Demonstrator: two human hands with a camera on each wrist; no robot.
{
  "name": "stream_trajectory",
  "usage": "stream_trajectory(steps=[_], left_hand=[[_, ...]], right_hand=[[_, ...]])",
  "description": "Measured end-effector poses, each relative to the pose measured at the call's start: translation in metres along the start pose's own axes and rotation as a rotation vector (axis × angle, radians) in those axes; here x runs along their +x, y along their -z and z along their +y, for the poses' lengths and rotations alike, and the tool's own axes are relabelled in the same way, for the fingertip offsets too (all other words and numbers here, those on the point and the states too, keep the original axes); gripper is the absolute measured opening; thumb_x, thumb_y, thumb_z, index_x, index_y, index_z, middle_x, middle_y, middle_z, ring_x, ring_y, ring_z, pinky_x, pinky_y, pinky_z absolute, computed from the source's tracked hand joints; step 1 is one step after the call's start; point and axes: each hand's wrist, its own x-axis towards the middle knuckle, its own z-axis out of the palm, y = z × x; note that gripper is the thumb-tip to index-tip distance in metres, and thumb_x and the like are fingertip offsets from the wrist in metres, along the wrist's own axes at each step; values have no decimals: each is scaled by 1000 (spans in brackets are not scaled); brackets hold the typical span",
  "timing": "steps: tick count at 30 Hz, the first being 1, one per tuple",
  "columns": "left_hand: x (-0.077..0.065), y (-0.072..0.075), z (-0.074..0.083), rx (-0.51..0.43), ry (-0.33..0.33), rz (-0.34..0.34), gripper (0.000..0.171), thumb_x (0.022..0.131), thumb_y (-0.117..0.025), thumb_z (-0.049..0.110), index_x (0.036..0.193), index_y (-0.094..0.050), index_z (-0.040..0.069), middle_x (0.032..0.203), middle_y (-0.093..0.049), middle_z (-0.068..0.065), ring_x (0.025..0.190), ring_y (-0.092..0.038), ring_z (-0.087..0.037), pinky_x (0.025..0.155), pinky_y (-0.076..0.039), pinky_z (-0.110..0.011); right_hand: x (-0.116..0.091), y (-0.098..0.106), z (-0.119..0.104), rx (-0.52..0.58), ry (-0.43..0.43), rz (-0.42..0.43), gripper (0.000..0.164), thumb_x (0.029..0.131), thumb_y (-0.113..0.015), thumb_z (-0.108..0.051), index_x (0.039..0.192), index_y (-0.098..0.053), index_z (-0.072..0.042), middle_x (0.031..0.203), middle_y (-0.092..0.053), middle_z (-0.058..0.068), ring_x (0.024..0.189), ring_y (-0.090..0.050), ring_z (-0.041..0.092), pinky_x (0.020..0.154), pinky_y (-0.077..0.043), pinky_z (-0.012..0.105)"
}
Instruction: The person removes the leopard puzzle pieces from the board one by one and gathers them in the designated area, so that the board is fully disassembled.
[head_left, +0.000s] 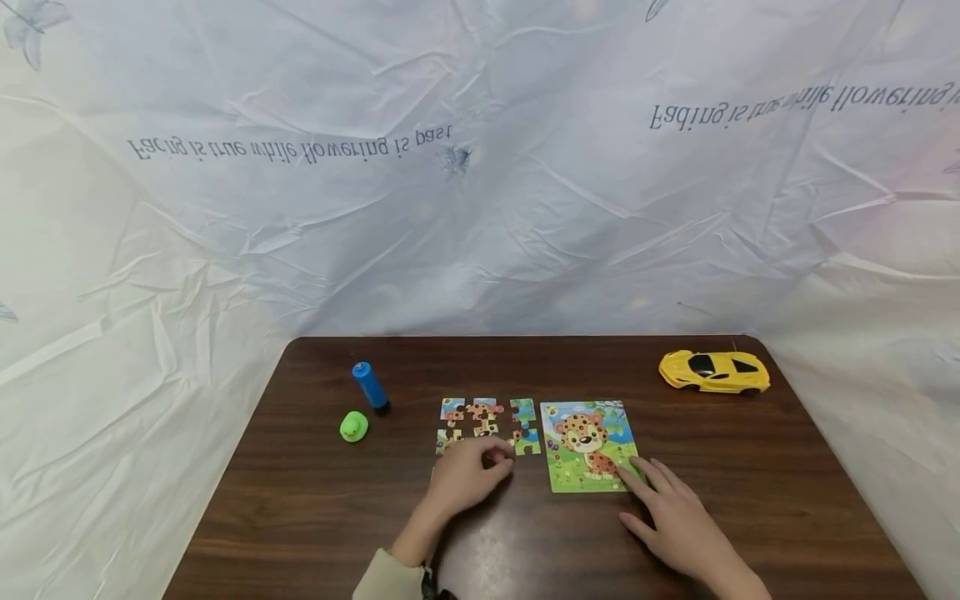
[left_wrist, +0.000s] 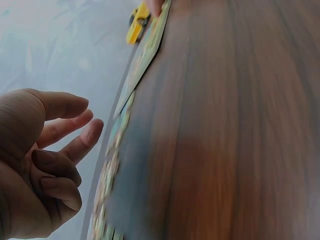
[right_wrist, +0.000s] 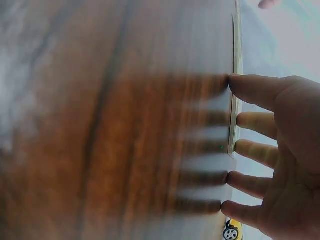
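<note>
My left hand (head_left: pixel 467 473) hovers over the near edge of a group of loose jigsaw pieces (head_left: pixel 527 408), covering some of them. In the left wrist view its thumb and fingers curve loosely with a gap between them and nothing held. Right of the pieces lies a square picture board (head_left: pixel 564 462) showing a cartoon leopard on grass. My right hand (head_left: pixel 678 521) is spread at the board's lower right corner, fingertips resting on the board and the table beside it. The right wrist view shows these fingers (right_wrist: pixel 255 152) straight and apart along the board's thin edge.
At the back right of the brown wooden table (head_left: pixel 300 500) stands a yellow toy car (head_left: pixel 716 372). Left of the pieces are a blue cylinder (head_left: pixel 368 385) with a dark end and a small green toy (head_left: pixel 354 427). A pale printed cloth (head_left: pixel 480 208) hangs behind the table.
</note>
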Motion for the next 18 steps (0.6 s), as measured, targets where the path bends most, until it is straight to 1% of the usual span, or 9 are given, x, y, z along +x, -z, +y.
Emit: stream_trajectory(steps=[4,5,9,13,18], left_hand=[[15,-21,13,-23,-33,-39,16,96,-73,24,110,-80,20,82,-64,21,66,-55,1,60,-45,-25],[18,-27,15,-26,-34,-49,16,96,-73,24,110,-80,20,81,-64,22,65,-55,1,58,-44,-24],[28,-49,26,-15,-39,-80,19,92,-73,22,110,-80,20,80,-63,24,64,-54,4,59,-44,-23],[34,-67,37,6,-10,-112,23,91,-74,25,113,-80,21,79,-63,25,64,-54,5,59,-44,-23],[39,-84,50,35,52,-126,30,89,-78,31,118,-79,24,78,-62,25,63,-53,5,60,-44,-26]], right_hand=[[0,0,2,2,1,-7,63,93,-79,-36,148,-60,-13,149,-51,18,136,-46,50,98,-43,69],[0,-1,2,4,3,-8,63,93,-79,-36,148,-60,-13,150,-51,18,137,-46,50,98,-43,69],[0,-3,3,20,5,-3,63,93,-79,-35,148,-60,-14,150,-51,18,137,-45,51,98,-43,69],[-1,-4,4,26,7,12,63,92,-80,-35,148,-60,-14,150,-51,17,137,-45,52,98,-43,70],[-2,-4,5,25,-2,13,63,93,-79,-35,149,-60,-15,150,-51,17,137,-45,51,98,-43,70]])
